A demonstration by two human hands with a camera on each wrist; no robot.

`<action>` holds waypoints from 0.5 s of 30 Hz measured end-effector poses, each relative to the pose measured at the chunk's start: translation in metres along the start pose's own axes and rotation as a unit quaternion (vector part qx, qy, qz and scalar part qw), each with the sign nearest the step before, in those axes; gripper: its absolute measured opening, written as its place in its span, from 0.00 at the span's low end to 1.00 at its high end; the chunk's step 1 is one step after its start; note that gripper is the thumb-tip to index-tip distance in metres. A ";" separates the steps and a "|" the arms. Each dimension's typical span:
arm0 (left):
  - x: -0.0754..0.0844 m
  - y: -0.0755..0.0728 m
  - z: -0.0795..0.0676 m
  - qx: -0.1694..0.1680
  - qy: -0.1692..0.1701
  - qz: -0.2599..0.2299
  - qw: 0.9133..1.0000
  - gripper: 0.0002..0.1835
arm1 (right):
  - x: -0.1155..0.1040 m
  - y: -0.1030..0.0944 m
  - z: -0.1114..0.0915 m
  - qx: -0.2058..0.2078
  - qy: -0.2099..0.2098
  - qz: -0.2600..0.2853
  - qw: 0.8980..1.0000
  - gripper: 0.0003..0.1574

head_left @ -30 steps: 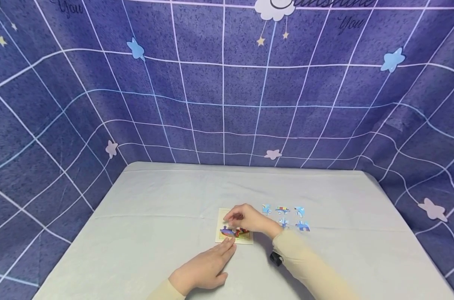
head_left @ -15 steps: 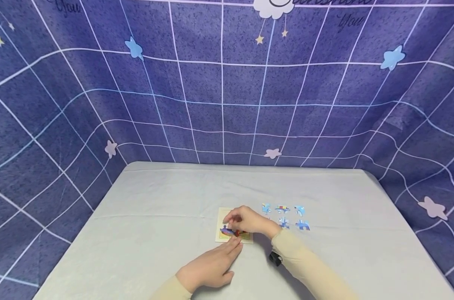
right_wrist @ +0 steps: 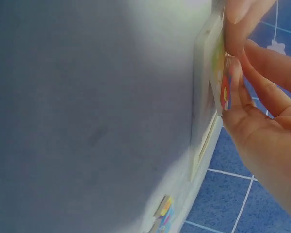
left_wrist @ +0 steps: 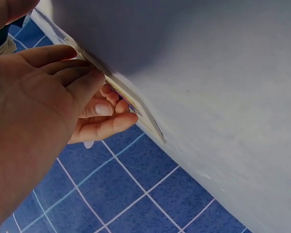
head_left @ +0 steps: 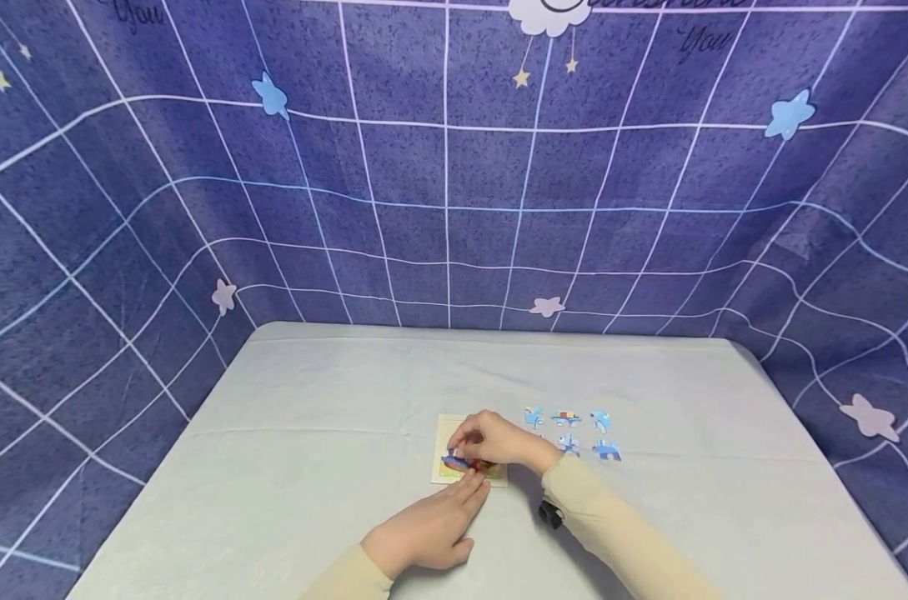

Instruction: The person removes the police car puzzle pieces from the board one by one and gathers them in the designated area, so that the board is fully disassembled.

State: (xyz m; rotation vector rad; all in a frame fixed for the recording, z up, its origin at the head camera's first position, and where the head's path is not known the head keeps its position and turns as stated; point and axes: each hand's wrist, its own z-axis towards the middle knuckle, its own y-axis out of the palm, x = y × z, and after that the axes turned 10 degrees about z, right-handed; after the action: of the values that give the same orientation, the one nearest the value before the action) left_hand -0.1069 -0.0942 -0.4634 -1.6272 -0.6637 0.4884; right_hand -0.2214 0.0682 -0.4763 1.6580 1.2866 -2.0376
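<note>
A small wooden puzzle board (head_left: 439, 467) with a pale frame lies mid-table in the head view. Colourful puzzle pieces (head_left: 454, 463), purple and red, show in its lower half. My right hand (head_left: 493, 437) is over the board, fingers bent down. In the right wrist view its thumb and fingers pinch a puzzle piece (right_wrist: 226, 91) with a red and yellow round print, tilted against the board. My left hand (head_left: 427, 529) reaches in from the near side, fingers straight, their tips on the board's front part by the pieces. My right fingers partly hide the board's upper half.
To the right of the board, several loose blue puzzle pieces (head_left: 606, 450) lie in two rows, some behind the right wrist. A grey-white cloth covers the table (head_left: 311, 417). A purple-blue grid-patterned curtain (head_left: 484, 233) surrounds its back and sides.
My left hand has slid right and slightly up along the board's front edge, over the red piece. My right hand has come down a little onto the pieces. The loose pieces stay put.
</note>
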 end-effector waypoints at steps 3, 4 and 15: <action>0.000 0.002 -0.001 0.003 -0.001 0.002 1.000 0.37 | -0.002 0.000 0.002 -0.003 0.005 -0.007 1.000 0.08; 0.000 0.002 0.000 0.004 -0.001 0.003 1.000 0.37 | -0.003 0.000 0.002 -0.005 0.008 -0.007 1.000 0.07; -0.002 0.005 0.001 0.007 -0.001 -0.002 1.000 0.37 | -0.006 0.003 0.007 -0.009 0.028 0.005 1.000 0.05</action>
State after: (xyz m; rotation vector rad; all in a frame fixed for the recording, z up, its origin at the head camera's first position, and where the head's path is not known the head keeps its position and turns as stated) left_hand -0.1085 -0.0952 -0.4688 -1.6119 -0.6625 0.4911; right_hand -0.2225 0.0592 -0.4720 1.7201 1.3081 -1.9812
